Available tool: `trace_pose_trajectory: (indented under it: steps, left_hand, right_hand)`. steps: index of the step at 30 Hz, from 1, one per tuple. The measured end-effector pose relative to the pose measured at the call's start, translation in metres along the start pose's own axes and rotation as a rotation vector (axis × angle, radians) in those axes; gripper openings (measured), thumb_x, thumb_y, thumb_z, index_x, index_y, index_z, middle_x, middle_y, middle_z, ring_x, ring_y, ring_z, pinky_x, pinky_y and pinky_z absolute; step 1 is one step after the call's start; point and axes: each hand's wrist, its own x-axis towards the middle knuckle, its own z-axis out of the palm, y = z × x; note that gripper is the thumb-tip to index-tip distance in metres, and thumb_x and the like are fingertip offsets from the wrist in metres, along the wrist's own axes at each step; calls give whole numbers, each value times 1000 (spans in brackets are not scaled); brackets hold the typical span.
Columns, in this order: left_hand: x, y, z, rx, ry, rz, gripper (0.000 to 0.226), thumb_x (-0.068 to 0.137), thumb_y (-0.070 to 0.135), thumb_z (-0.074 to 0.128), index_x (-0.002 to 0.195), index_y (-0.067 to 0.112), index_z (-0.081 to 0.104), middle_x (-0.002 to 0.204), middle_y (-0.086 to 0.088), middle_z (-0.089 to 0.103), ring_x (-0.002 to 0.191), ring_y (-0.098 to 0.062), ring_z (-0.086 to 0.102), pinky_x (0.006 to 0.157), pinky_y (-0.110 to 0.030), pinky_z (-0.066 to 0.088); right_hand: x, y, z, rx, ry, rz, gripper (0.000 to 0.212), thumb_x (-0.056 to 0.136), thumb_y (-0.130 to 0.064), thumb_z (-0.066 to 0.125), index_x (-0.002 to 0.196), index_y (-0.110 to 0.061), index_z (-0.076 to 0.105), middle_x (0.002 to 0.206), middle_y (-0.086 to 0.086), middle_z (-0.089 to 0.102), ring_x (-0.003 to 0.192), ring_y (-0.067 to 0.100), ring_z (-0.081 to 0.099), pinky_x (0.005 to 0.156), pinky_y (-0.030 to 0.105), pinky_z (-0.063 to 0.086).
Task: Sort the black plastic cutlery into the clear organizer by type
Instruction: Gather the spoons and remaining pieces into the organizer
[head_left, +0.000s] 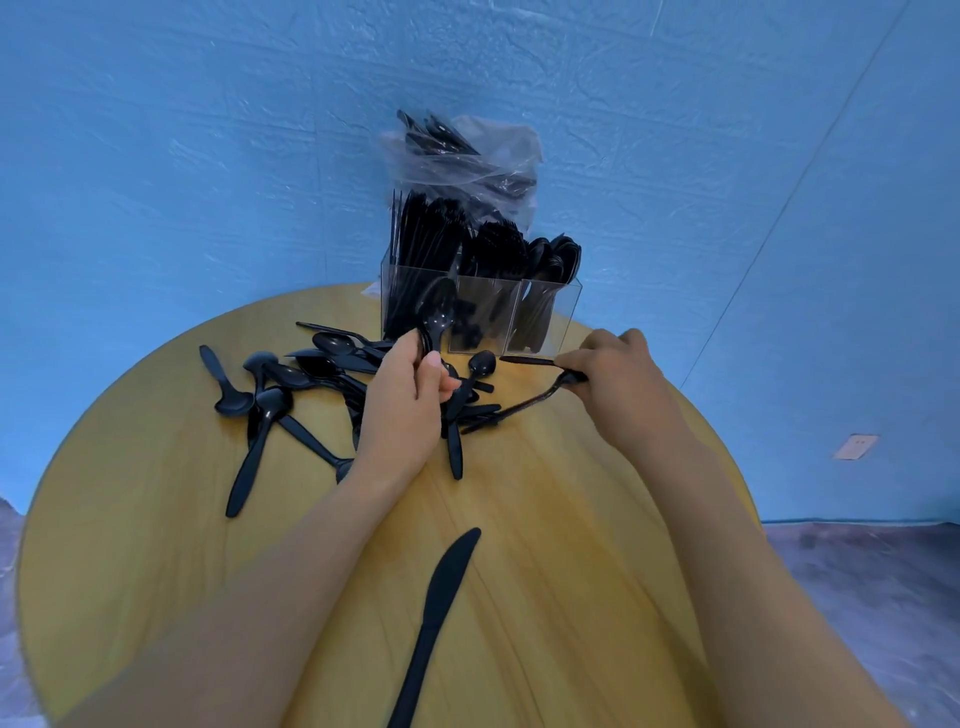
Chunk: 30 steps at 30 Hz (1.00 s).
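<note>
A clear organizer (566, 304) with three compartments stands at the table's far edge, packed with black cutlery. My left hand (402, 405) grips a black spoon (436, 312), bowl up, in front of the organizer's left compartment. My right hand (618, 379) pinches the end of a black utensil (519, 408) that slants down to the left onto the table; its type is unclear. Several black spoons (270, 400) lie scattered left of my left hand. One black knife (436, 608) lies alone near the front between my forearms.
The round yellow wooden table (156, 545) has its edge close on all sides. A clear plastic bag (467, 161) holding more black cutlery leans on the blue wall behind the organizer. Grey floor shows at the right.
</note>
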Motion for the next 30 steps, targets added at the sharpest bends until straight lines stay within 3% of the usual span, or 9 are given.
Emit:
trace_pose_trajectory:
  steps: [5,8,11,15,20,22,24,26,30]
  left_hand:
    - [-7,2,5,151,-87,169,15,101,16,36,94,19,50,90,0,59,84,11,57,69,-4,42]
    - [-8,-1,5,214,-75,189,13,100,17,37,93,17,49,91,1,55,81,2,55,67,-15,43]
    - [-9,1,7,239,-106,174,12,101,20,35,94,18,44,94,1,50,82,-9,60,69,-34,51]
    - [-9,3,6,226,-136,166,10,101,21,33,99,18,41,92,1,46,74,-5,56,63,-23,43]
    - [-8,3,4,185,-173,159,12,101,20,37,105,17,48,89,5,48,74,-4,47,61,-14,35]
    - [-6,4,2,101,-165,87,13,101,20,36,95,20,47,82,8,50,68,-2,46,58,-14,34]
    - [-4,5,1,-9,-163,-31,17,102,21,33,97,17,49,80,8,54,58,0,45,55,-11,35]
    - [-3,6,0,-84,-157,-106,21,102,22,32,103,13,50,81,7,55,53,0,41,53,-11,36]
    - [-1,6,-3,-152,-135,-139,27,102,21,31,91,7,51,74,-7,47,57,-9,37,52,-19,33]
  right_hand:
    - [13,-39,1,-96,52,-1,19,93,-4,53,100,-15,66,91,1,45,94,21,31,65,30,33]
    - [21,-54,-2,-61,31,-13,21,93,-3,51,103,-14,65,90,2,43,102,26,37,68,30,32]
    - [27,-63,-7,-32,23,-42,23,93,-5,47,103,-14,66,91,4,52,86,22,32,73,28,30]
    - [29,-67,-9,47,12,-40,17,90,-7,49,98,-10,64,95,7,64,87,25,50,83,30,38]
    - [21,-52,-5,446,72,95,19,87,-15,66,105,-15,61,93,-3,61,86,14,56,61,15,37]
    - [14,-35,-5,635,115,177,27,85,-12,68,110,-16,59,98,-4,61,91,13,56,70,13,41]
    - [9,-20,-4,755,165,208,26,87,-5,64,108,-19,58,100,-6,61,97,14,57,83,24,47]
    - [6,-10,-4,788,171,161,30,90,4,53,105,-21,58,100,-10,60,102,13,56,88,23,46]
    - [5,-9,-9,781,160,-36,36,92,7,45,105,-24,57,102,-17,60,103,7,57,91,17,44]
